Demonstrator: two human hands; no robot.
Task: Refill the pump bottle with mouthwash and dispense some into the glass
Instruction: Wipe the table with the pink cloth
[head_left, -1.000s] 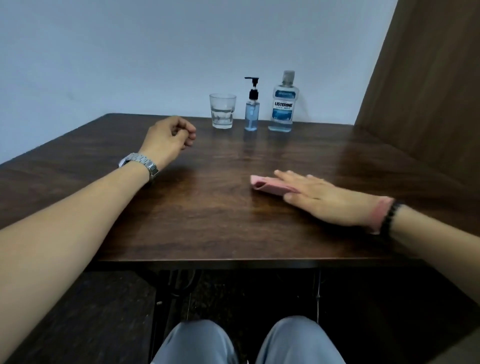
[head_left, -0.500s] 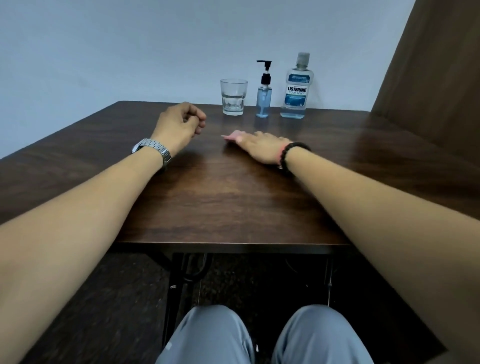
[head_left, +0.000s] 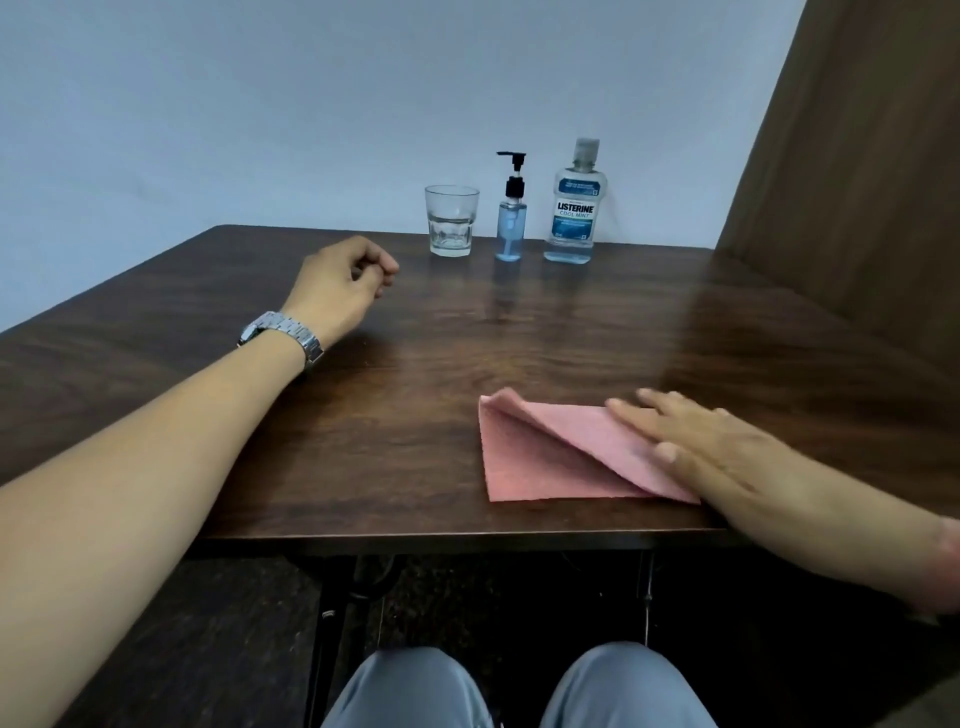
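Here, right hand flat, fingers spread on pink cloth, left hand loosely curled, empty.

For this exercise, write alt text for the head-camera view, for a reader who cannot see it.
A right hand lies flat on a pink cloth on a dark wooden table; the left hand rests loosely curled. A glass, pump bottle and mouthwash bottle stand by the wall.

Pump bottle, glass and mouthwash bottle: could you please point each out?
pump bottle (head_left: 511, 228): head view, blue body.
glass (head_left: 451, 221): head view, front wall.
mouthwash bottle (head_left: 575, 210): head view, label.
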